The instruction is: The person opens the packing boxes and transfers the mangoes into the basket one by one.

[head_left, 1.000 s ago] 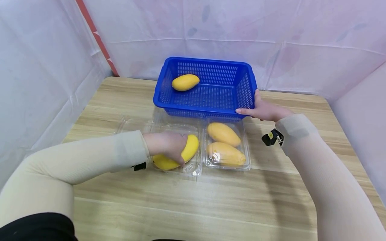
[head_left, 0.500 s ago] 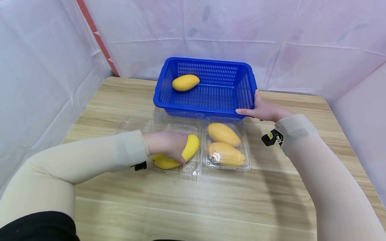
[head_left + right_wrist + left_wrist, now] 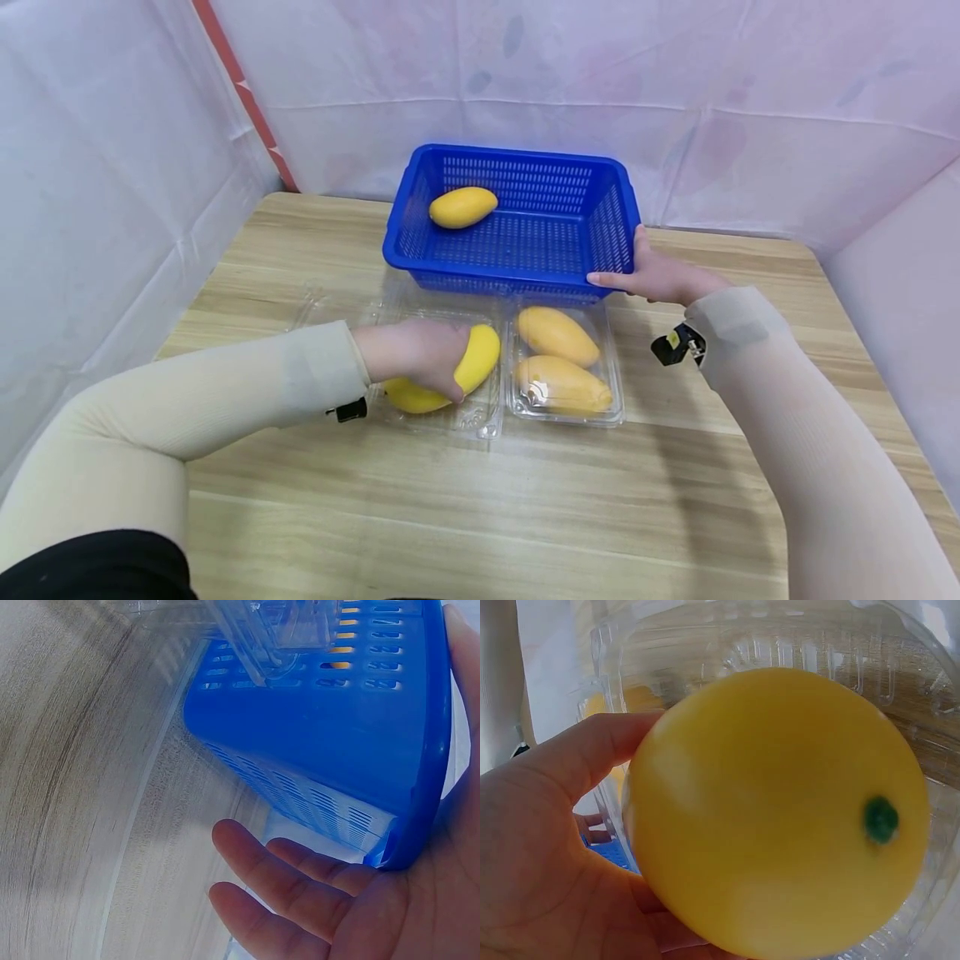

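In the head view my left hand (image 3: 427, 354) holds a yellow mango (image 3: 480, 358) over an opened clear plastic clamshell box (image 3: 487, 421). The mango's rounded end with a green stem spot fills much of the left wrist view, the thumb and fingers lying around its side. My right hand (image 3: 667, 275) rests at the near right corner of a blue plastic basket (image 3: 502, 279), the rim lying between thumb and fingers. Other fingers (image 3: 285, 885) spread loosely below the rim in the right wrist view. One mango (image 3: 462, 207) lies inside the basket.
Right of the opened box, another clear clamshell box (image 3: 615, 400) contains two mangoes (image 3: 558, 333). Both boxes sit close in front of the basket on the wooden table (image 3: 525, 517). Pale sheeting (image 3: 555, 67) hangs behind and at the sides.
My left hand has risen slightly and shifted a little to the right with the mango. The right hand and the basket have kept their place.
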### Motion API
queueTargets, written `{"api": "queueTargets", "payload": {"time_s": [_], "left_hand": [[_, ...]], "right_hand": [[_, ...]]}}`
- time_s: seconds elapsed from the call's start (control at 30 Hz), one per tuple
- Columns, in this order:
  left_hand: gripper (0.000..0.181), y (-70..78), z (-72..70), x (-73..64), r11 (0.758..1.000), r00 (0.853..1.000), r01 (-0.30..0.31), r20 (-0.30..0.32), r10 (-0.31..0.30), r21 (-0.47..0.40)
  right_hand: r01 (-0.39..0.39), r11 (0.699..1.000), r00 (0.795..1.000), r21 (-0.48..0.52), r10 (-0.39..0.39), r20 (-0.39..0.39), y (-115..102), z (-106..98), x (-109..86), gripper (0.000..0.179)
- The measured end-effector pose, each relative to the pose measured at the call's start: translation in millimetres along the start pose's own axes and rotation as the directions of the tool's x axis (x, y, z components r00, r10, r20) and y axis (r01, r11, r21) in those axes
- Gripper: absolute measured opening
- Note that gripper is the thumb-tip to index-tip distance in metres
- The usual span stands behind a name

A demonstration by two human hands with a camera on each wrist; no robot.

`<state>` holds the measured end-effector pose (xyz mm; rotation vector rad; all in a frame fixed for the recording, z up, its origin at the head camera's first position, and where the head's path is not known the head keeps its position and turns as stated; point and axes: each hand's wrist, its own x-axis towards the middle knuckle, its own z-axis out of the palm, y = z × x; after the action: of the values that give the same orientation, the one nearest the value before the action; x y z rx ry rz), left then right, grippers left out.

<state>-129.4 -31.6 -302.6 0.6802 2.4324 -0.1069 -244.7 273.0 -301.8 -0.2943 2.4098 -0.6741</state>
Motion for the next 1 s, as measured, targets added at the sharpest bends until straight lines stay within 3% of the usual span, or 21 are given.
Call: {"api": "queueTargets", "payload": {"time_s": [0.2, 0.43, 1.0], "left_hand": [[0.1, -0.2, -2.0, -2.1, 1.0, 1.0, 0.012, 0.001, -0.012, 0.005], [0.101, -0.9, -5.0, -6.1, 1.0, 1.0, 0.026, -0.012, -0.026, 0.001], [0.099, -4.0, -8.0, -8.4, 0.999, 0.999, 0.036, -0.038, -0.035, 0.011]], "right_hand": [[0.007, 1.0, 1.0, 0.011, -0.007, 0.0, 0.5, 0.4, -0.5, 0.118], [0.004, 0.999, 1.0, -0.043, -0.005, -0.012, 3.1, -0.1, 2.2, 0.118], [0.009, 1.0, 1.0, -0.018, -0.009, -0.013, 3.5, 0.8, 1.9, 0.118]]}}
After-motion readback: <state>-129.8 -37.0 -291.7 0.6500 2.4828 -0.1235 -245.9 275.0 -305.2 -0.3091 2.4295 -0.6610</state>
